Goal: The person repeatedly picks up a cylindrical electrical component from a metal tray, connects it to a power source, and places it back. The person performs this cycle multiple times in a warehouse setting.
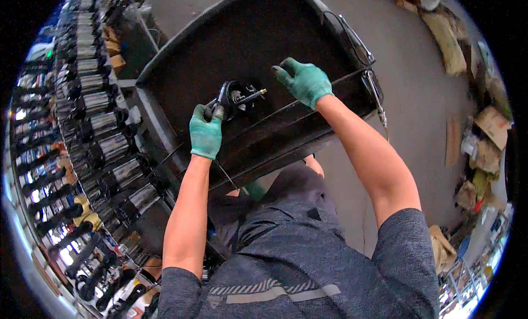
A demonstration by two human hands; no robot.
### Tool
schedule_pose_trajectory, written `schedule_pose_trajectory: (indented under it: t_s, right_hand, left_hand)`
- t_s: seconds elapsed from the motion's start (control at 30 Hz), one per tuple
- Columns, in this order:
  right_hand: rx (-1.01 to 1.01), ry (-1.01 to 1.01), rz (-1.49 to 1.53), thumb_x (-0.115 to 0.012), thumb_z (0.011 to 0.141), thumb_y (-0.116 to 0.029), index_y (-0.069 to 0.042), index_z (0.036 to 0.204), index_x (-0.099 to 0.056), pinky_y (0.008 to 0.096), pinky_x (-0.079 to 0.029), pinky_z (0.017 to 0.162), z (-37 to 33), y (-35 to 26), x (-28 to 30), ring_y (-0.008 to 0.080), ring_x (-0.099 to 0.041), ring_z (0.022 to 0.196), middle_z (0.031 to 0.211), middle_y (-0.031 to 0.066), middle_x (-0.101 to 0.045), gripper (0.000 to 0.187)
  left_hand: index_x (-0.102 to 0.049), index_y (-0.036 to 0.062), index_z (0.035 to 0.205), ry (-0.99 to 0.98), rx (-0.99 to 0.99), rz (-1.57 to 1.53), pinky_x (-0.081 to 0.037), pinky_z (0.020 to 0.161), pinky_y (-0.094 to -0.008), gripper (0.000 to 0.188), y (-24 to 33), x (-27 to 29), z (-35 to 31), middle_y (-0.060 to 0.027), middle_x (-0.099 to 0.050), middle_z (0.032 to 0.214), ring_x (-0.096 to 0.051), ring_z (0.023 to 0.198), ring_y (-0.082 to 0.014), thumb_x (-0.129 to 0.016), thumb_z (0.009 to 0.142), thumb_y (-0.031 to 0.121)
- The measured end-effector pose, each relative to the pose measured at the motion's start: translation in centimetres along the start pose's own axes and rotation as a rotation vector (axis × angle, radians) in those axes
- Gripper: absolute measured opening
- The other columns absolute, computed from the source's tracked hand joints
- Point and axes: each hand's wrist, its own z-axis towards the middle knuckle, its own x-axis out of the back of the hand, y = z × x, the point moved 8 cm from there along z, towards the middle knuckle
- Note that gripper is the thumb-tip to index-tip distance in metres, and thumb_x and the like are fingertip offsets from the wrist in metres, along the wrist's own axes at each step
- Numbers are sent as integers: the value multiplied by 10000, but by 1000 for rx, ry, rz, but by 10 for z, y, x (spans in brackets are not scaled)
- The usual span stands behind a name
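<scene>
My left hand, in a green glove with dark fingertips, grips the near left edge of a black curved part. Inside this part sits a round metal piece, and a thin rod with a brass-coloured tip sticks out to its right. I cannot make out the exact kind of part. To the right, my right hand, gloved the same way, hovers over the dark worktop. Its thumb and forefinger are slightly apart, with nothing visible between them, and it does not touch the part.
Metal-ended tools with a thin cable hang at the worktop's right edge. On the left runs a long rack full of black and silver parts. Cardboard boxes and sacks line the right side, beyond a grey floor.
</scene>
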Motion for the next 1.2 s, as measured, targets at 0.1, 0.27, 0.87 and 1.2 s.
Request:
schedule_pose_trajectory:
  t_s: [0.1,0.27,0.87,1.2]
  right_hand:
    - [160,-32,42,-476,1027,-533,-126,1137,-662,547,-531,852,-23,-45,-12,452,-665,995,1034,209,-719,461]
    - [126,6,215,-501,1043,-406,-69,1064,-667,535,-515,797,-61,-89,-25,469,-635,992,1023,251,-697,376]
    - [-178,-376,544,-584,1043,-358,-7,1144,-694,311,-453,589,-126,25,-55,117,-517,646,796,4,-637,381]
    - [-224,-420,688,-592,1052,-302,-65,1023,-670,250,-349,511,-136,54,-65,55,-441,591,717,-55,-548,251]
  left_hand:
    - [-532,40,836,31,-74,-121,-405,637,-297,269,34,33,-16,12,-455,732,-396,694,-127,-767,916,145]
    - [-569,33,861,101,-119,-114,-427,660,-296,255,88,72,-52,-1,-499,746,-431,708,-126,-779,911,168]
    - [-597,14,888,-57,67,-181,-479,628,-430,260,115,-2,-162,-188,-638,760,-615,677,-355,-751,884,224]
    - [-639,0,966,-357,-61,-183,-517,737,-448,294,108,-11,-165,-217,-672,862,-659,796,-380,-727,895,271]
